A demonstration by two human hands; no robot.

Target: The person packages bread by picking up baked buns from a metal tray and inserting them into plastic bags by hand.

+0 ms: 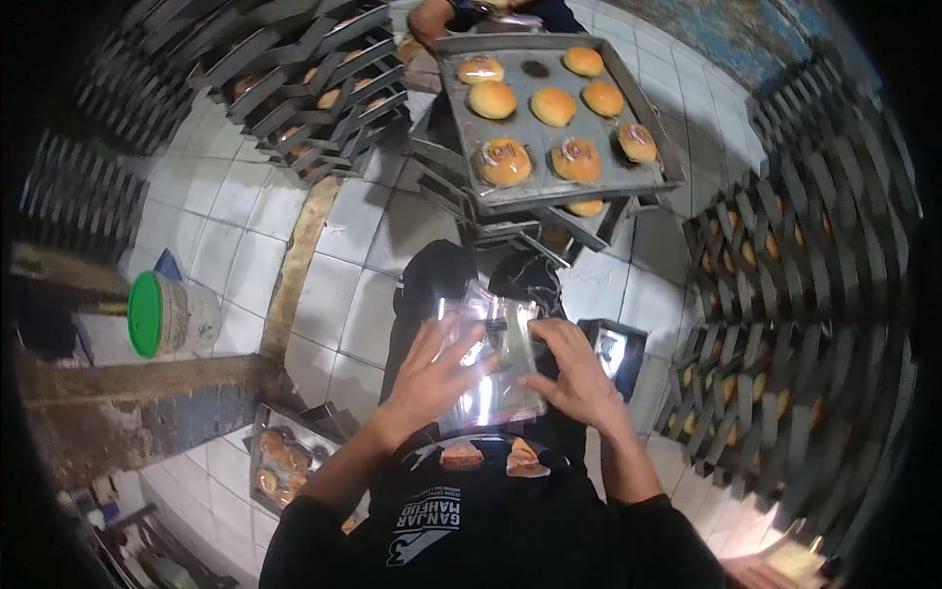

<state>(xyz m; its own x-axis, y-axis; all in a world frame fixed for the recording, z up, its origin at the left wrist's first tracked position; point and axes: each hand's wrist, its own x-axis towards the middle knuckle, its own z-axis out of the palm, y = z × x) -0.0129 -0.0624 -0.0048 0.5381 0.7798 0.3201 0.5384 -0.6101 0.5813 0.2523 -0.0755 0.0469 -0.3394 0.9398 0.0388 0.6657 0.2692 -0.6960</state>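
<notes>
Seated in a black printed shirt and dark trousers, with a loose stack of clear, glossy, flat plastic bags (pixel 491 378) on the lap. Laid over the left part of the stack with the left hand (pixel 432 373), fingers spread and unclenched, touching the top film. Placed along the stack's right edge with the right hand (pixel 579 378), thumb and forefinger apart at the film; impossible to make out whether pinching it.

Beyond the knees, well apart from the bags, on top of further trays: a grey rectangular metal baking tray (pixel 535 187) with raised rims. Set out on it, with bare metal between: round golden-brown buns (pixel 553 106), some in shiny clear wrapping. At its far left corner, partly cut off: another person's arm (pixel 429 22).

To the left, between the lap and a white bucket with a green lid (pixel 145 314): open white tiled floor (pixel 339 275), crossed by a brown strip. Near left, just beside the left forearm: a low metal tray of glossy buns (pixel 260 481). Tighter on the right: a small dark box (pixel 633 358) just beside the right hand, then tall stacked dark metal trays (pixel 785 383) bounding the side, with only a narrow stretch of floor between.
</notes>
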